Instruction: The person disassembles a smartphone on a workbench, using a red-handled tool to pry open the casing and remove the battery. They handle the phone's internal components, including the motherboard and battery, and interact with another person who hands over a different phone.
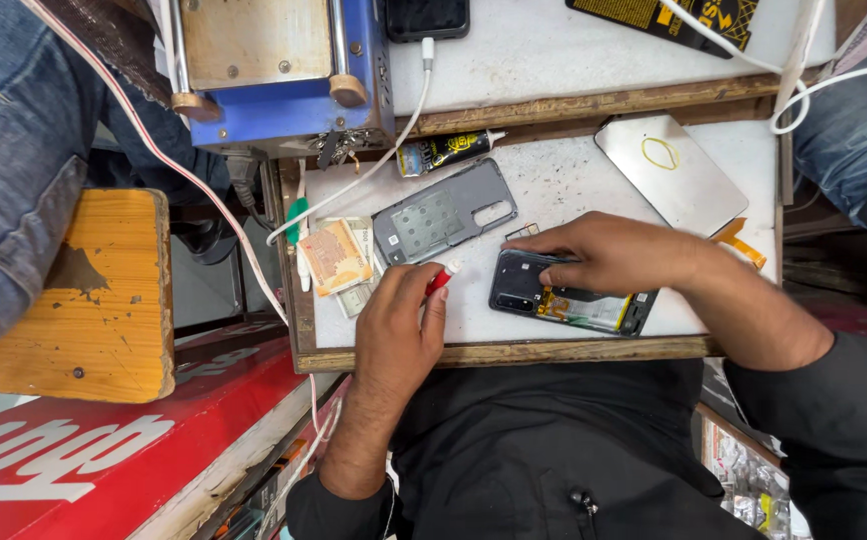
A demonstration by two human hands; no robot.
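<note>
My left hand (393,335) is closed around a small red-handled screwdriver (440,277), whose white end points up toward a grey phone back cover (443,212). My right hand (608,255) lies flat on an opened black phone (565,303) with its yellow flex and battery area exposed, fingers pressing its upper edge. Both rest on a white work board (553,180) with a wooden rim.
Folded banknotes (338,262) and a green-handled tool (296,217) lie left of the cover. A glue tube (448,150), a silver plate (668,170), a blue machine (273,70) and a white cable (408,110) sit behind. A wooden stool (83,290) stands left beside a person's jeans (13,150).
</note>
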